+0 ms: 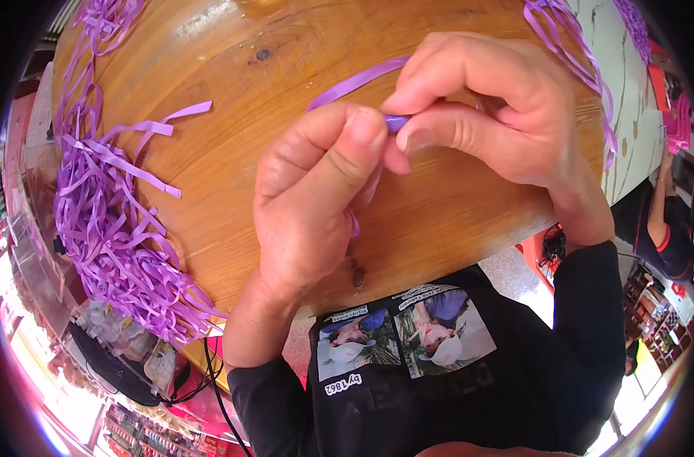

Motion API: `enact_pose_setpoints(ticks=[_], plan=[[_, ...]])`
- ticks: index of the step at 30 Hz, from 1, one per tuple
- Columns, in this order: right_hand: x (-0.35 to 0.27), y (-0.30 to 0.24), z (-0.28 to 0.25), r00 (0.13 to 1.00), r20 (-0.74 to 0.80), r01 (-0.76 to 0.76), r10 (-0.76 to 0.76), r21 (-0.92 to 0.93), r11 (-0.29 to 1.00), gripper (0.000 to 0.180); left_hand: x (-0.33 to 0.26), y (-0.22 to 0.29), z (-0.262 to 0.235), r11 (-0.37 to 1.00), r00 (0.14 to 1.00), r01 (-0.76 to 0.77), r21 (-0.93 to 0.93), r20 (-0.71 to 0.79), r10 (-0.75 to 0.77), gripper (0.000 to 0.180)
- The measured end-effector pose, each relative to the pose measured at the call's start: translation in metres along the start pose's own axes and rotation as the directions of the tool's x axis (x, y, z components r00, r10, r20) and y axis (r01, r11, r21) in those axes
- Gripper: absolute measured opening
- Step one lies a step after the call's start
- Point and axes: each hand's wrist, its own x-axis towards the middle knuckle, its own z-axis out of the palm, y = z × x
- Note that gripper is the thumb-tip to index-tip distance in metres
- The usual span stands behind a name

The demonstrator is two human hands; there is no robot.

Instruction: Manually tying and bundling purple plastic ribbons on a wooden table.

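Note:
A purple ribbon strip runs across the wooden table and ends between my two hands. My left hand pinches it with thumb and fingers near the middle of the table, and a short purple end hangs below the palm. My right hand pinches the same strip just to the right, fingertip to fingertip with the left. Both hands hover close above the wood.
A large heap of cut purple ribbon strips covers the table's left side. More strips lie at the far right. Another person's arm shows at the right edge. Packaged goods and a black cable sit below the table on the left.

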Motion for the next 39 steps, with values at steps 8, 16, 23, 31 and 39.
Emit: enact_pose_setpoints(ticks=[8,16,23,31,39], plan=[[0.002,-0.005,0.001,0.982,-0.074,-0.145,0.173,0.293,0.945,0.041,0.001,-0.001,-0.007,0.974,0.999,0.012,-0.225,0.041,-0.002,0.033],[0.002,-0.004,-0.002,0.986,-0.108,0.099,-0.126,-0.226,0.969,0.020,0.005,-0.007,-0.004,0.898,0.943,-0.315,0.308,-0.008,0.334,0.026],[-0.031,-0.023,-0.059,0.824,-0.476,-0.265,0.307,0.155,0.952,0.016,0.020,-0.009,-0.018,0.770,0.745,-0.428,0.473,-0.297,0.597,0.021],[-0.158,-0.042,-0.234,0.479,-0.873,-0.019,0.093,0.096,0.995,0.025,0.026,-0.019,-0.017,0.824,0.842,-0.386,0.415,-0.207,0.498,0.013],[-0.140,0.020,-0.235,0.377,-0.923,-0.548,-0.070,-0.284,0.787,0.029,0.030,-0.026,-0.019,0.686,0.774,-0.450,0.571,-0.134,0.619,0.007]])
